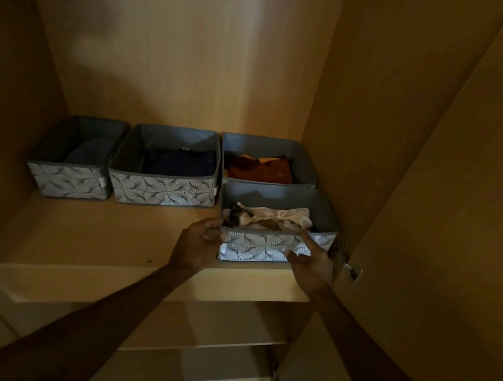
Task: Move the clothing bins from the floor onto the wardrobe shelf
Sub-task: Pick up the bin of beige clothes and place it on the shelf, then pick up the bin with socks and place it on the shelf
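My left hand [200, 242] is curling its fingers round the near-left corner of the front bin [255, 247] (pale clothes inside), which is sitting on the wardrobe shelf [94, 233] just in front of the orange-clothes bin [303, 165]. My right hand [312, 264] is resting spread, straight fingers on that front bin's patterned face, toward its right end.
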Demonstrator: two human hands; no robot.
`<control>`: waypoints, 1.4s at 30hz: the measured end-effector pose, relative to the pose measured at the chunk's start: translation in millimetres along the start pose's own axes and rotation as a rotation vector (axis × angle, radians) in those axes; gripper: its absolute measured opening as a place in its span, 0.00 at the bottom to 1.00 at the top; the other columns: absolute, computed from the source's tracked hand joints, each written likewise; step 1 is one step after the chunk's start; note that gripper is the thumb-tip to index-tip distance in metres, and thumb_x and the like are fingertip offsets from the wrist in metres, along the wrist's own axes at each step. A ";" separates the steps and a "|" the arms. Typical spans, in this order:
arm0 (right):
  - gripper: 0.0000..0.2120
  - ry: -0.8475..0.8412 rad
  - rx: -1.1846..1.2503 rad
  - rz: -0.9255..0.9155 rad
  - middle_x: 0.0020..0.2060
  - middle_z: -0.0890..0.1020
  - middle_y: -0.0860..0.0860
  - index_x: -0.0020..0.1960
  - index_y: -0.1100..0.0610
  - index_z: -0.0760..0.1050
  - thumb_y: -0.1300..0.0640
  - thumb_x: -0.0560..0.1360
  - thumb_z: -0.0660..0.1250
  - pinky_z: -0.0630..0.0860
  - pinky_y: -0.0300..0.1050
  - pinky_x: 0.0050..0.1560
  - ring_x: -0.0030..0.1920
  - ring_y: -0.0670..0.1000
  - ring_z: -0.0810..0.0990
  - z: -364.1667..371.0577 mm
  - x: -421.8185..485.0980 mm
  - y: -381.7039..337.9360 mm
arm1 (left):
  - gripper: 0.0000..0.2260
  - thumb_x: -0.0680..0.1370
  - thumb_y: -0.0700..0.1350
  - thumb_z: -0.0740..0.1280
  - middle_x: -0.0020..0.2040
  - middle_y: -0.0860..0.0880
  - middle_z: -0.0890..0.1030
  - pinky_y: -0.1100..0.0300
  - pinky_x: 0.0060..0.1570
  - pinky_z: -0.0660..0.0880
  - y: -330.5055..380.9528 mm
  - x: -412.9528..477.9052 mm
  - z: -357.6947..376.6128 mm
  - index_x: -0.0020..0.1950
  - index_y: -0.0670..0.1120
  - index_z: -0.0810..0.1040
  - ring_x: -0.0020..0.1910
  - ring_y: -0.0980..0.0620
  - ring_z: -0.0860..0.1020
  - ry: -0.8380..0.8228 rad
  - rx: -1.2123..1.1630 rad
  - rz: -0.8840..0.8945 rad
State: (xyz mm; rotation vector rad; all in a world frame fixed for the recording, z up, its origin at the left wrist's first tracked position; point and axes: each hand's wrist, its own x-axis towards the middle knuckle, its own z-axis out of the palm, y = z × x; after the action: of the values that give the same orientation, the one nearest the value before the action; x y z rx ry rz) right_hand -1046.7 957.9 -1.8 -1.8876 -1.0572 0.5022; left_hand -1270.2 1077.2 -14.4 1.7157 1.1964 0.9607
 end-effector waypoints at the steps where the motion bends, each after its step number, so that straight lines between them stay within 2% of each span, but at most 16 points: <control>1: 0.24 -0.009 0.075 0.000 0.45 0.81 0.54 0.69 0.52 0.73 0.55 0.73 0.72 0.77 0.45 0.50 0.45 0.48 0.79 4.6 -4.8 3.0 | 0.10 0.75 0.40 0.69 0.48 0.51 0.85 0.58 0.47 0.80 -2.0 -6.4 -0.5 0.56 0.49 0.82 0.48 0.56 0.82 0.029 -0.023 -0.004; 3: 0.18 -0.010 0.181 -0.002 0.45 0.83 0.53 0.62 0.53 0.78 0.61 0.73 0.72 0.80 0.51 0.51 0.43 0.48 0.81 14.1 -13.7 7.1 | 0.06 0.75 0.39 0.70 0.46 0.50 0.85 0.59 0.45 0.79 -2.1 -19.6 -2.7 0.49 0.48 0.83 0.47 0.53 0.83 0.079 -0.134 -0.031; 6: 0.15 -0.055 0.203 -0.008 0.40 0.85 0.49 0.56 0.51 0.80 0.65 0.73 0.70 0.77 0.46 0.40 0.37 0.48 0.81 27.7 -32.8 4.3 | 0.04 0.76 0.36 0.68 0.45 0.44 0.84 0.55 0.43 0.81 -6.2 -41.8 -9.1 0.48 0.41 0.82 0.46 0.43 0.82 0.167 -0.381 -0.135; 8: 0.15 -0.087 0.219 0.010 0.38 0.85 0.50 0.51 0.45 0.80 0.64 0.72 0.71 0.76 0.45 0.41 0.37 0.50 0.82 36.8 -43.7 4.8 | 0.05 0.77 0.34 0.67 0.44 0.43 0.83 0.52 0.45 0.80 -13.7 -59.1 -15.9 0.50 0.39 0.81 0.46 0.44 0.81 0.228 -0.471 -0.187; 10: 0.12 -0.147 0.222 0.046 0.36 0.86 0.50 0.50 0.45 0.80 0.61 0.72 0.72 0.78 0.46 0.43 0.38 0.51 0.83 44.5 -54.4 8.3 | 0.08 0.76 0.33 0.67 0.42 0.46 0.84 0.49 0.49 0.77 -25.5 -81.6 -23.5 0.44 0.44 0.83 0.44 0.45 0.80 0.256 -0.498 -0.252; 13: 0.10 -0.218 0.252 0.090 0.34 0.85 0.50 0.52 0.51 0.81 0.61 0.73 0.71 0.74 0.40 0.36 0.34 0.46 0.82 57.8 -75.2 15.0 | 0.09 0.72 0.37 0.70 0.41 0.52 0.84 0.48 0.51 0.75 -42.9 -122.1 -34.2 0.40 0.51 0.83 0.46 0.45 0.81 0.258 -0.472 -0.314; 15: 0.09 -0.320 0.260 0.099 0.32 0.83 0.53 0.52 0.56 0.81 0.65 0.74 0.69 0.72 0.37 0.31 0.28 0.42 0.78 70.2 -92.5 18.6 | 0.07 0.70 0.39 0.71 0.40 0.53 0.84 0.49 0.50 0.75 -50.1 -153.5 -40.6 0.41 0.52 0.83 0.45 0.46 0.81 0.278 -0.407 -0.330; 17: 0.10 -0.384 0.237 0.099 0.33 0.83 0.53 0.47 0.52 0.80 0.65 0.73 0.69 0.72 0.39 0.31 0.29 0.45 0.79 80.4 -109.1 22.1 | 0.06 0.69 0.38 0.71 0.37 0.54 0.84 0.49 0.50 0.74 -58.1 -181.8 -45.5 0.39 0.50 0.83 0.43 0.46 0.79 0.304 -0.426 -0.347; 19: 0.11 -0.453 0.232 0.092 0.35 0.84 0.52 0.45 0.48 0.79 0.64 0.72 0.70 0.72 0.40 0.33 0.32 0.47 0.80 90.6 -129.9 25.2 | 0.04 0.71 0.38 0.71 0.39 0.51 0.84 0.52 0.49 0.75 -66.4 -210.8 -51.6 0.41 0.47 0.83 0.46 0.44 0.79 0.322 -0.416 -0.399; 22: 0.11 -0.561 0.207 0.051 0.41 0.84 0.51 0.46 0.44 0.79 0.60 0.71 0.71 0.77 0.43 0.41 0.39 0.49 0.82 99.7 -163.5 27.7 | 0.05 0.76 0.33 0.66 0.45 0.42 0.82 0.71 0.37 0.74 -65.9 -258.4 -62.6 0.49 0.35 0.81 0.46 0.44 0.78 0.369 -0.337 -0.470; 25: 0.09 -0.673 0.172 -0.006 0.45 0.85 0.52 0.48 0.44 0.80 0.56 0.70 0.71 0.78 0.47 0.46 0.44 0.51 0.82 104.1 -200.6 30.8 | 0.07 0.77 0.30 0.63 0.48 0.38 0.80 0.74 0.32 0.72 -60.4 -313.7 -69.1 0.53 0.29 0.77 0.45 0.44 0.77 0.420 -0.298 -0.529; 30: 0.11 -0.900 0.072 -0.045 0.42 0.85 0.51 0.55 0.49 0.80 0.55 0.73 0.71 0.77 0.43 0.43 0.44 0.50 0.83 104.6 -272.7 37.6 | 0.08 0.78 0.42 0.67 0.49 0.47 0.85 0.69 0.38 0.73 -51.3 -433.1 -69.5 0.56 0.43 0.80 0.44 0.51 0.83 0.546 -0.311 -0.676; 34: 0.11 -1.098 0.017 -0.119 0.42 0.84 0.50 0.56 0.53 0.79 0.57 0.74 0.71 0.76 0.35 0.43 0.43 0.47 0.82 105.8 -327.9 34.8 | 0.07 0.78 0.44 0.67 0.48 0.48 0.85 0.62 0.41 0.73 -41.8 -522.7 -60.7 0.55 0.46 0.80 0.45 0.50 0.83 0.717 -0.322 -0.756; 38: 0.12 -1.317 -0.050 -0.261 0.43 0.85 0.49 0.56 0.51 0.80 0.55 0.73 0.71 0.78 0.40 0.46 0.45 0.48 0.84 114.9 -380.5 30.3 | 0.07 0.78 0.44 0.67 0.47 0.48 0.85 0.60 0.41 0.73 -29.3 -608.4 -50.4 0.55 0.46 0.80 0.45 0.48 0.83 0.947 -0.295 -0.816; 42: 0.14 -1.545 -0.111 -0.434 0.44 0.85 0.49 0.57 0.52 0.80 0.53 0.71 0.71 0.80 0.43 0.48 0.45 0.49 0.84 117.9 -434.7 24.3 | 0.08 0.78 0.45 0.67 0.48 0.51 0.85 0.59 0.44 0.74 -11.2 -688.1 -23.8 0.56 0.48 0.80 0.45 0.51 0.84 1.173 -0.282 -0.881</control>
State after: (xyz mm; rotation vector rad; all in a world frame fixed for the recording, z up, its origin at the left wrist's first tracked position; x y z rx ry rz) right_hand -1357.2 650.9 -114.8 -1.0185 -2.3695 1.7429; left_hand -1473.7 425.9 -106.4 0.1428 2.1105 1.4444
